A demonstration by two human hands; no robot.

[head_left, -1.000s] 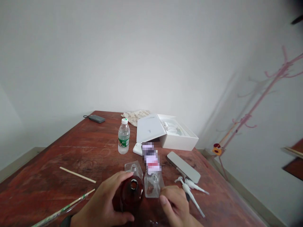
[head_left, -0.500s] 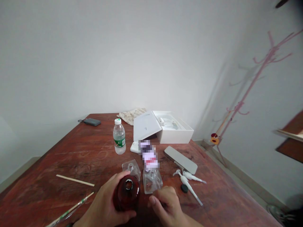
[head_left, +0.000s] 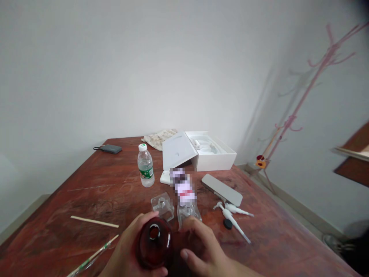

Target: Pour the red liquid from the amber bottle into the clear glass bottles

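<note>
My left hand [head_left: 127, 248] is wrapped around a dark reddish-brown bottle [head_left: 155, 248]. Its round mouth is uncapped and faces up toward me. Just right of it is my right hand [head_left: 206, 246], thumb and forefinger apart, with nothing seen between them; its other fingers are partly hidden. Beyond the hands are two clear, squarish containers, the left clear container [head_left: 165, 209] and the right clear container [head_left: 181, 216], the latter partly behind my right fingers. Further right lie two white pump dispensers [head_left: 230, 222] with thin tubes, beside a small black cap [head_left: 227, 223].
A water bottle [head_left: 146, 171] stands mid-table. Behind are an open white box [head_left: 216, 163], a cloth [head_left: 158, 138] and a dark power bank [head_left: 112, 149]. A grey slab [head_left: 221, 189] lies right; a chopstick [head_left: 95, 221] and wrapped chopsticks [head_left: 92, 257] lie left.
My right hand has uncurled, its forefinger reaching forward and away from the thumb. The left hand still holds the brown bottle. The whole view has shifted slightly.
</note>
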